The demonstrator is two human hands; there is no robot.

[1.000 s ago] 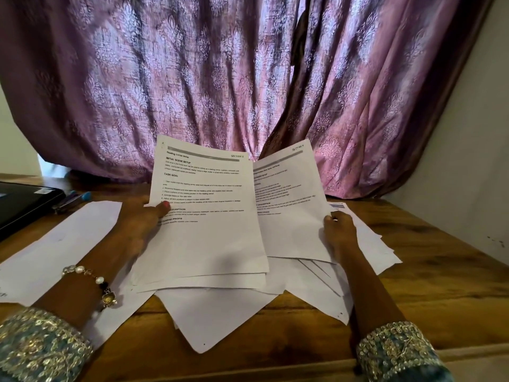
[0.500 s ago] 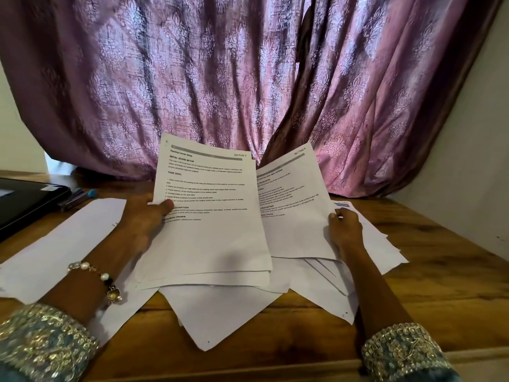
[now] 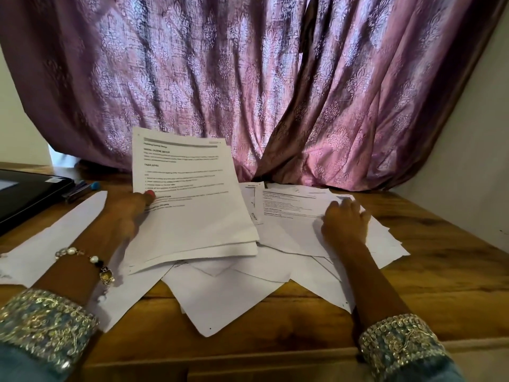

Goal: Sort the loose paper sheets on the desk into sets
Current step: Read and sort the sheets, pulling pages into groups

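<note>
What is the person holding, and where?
The left hand holds a raised sheaf of printed sheets by its left edge; the right hand rests on flat papers.

From the head camera I saw the left hand (image 3: pixel 129 208) holding a tilted stack of printed sheets (image 3: pixel 190 199), thumb on the front page. The right hand (image 3: pixel 344 221) lay on a printed sheet (image 3: pixel 292 210) atop the loose pile (image 3: pixel 228 293) on the wooden desk (image 3: pixel 440 271); motion blur hid whether it pinched the paper.
</note>
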